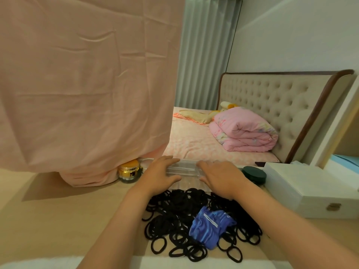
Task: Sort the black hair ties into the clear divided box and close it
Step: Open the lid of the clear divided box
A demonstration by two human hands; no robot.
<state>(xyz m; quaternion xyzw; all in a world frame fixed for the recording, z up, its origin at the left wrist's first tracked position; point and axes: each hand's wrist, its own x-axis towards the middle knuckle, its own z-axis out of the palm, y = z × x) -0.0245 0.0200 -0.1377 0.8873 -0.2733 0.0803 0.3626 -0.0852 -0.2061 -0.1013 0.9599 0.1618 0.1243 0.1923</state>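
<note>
A big loose pile of black hair ties [174, 222] lies on the beige table near me. Just beyond it sits the clear divided box [183, 168], its lid down as far as I can tell. My left hand [159, 175] grips the box's left end and my right hand [219, 175] grips its right end, fingers curled over the far edge. A crumpled blue plastic bag [210, 228] rests on top of the pile.
A gold-lidded jar [129, 171] stands left of the box under a hanging pink cloth [87, 84]. A dark green round lid [254, 173] and a white case [310, 191] sit at the right. A bed lies beyond the table.
</note>
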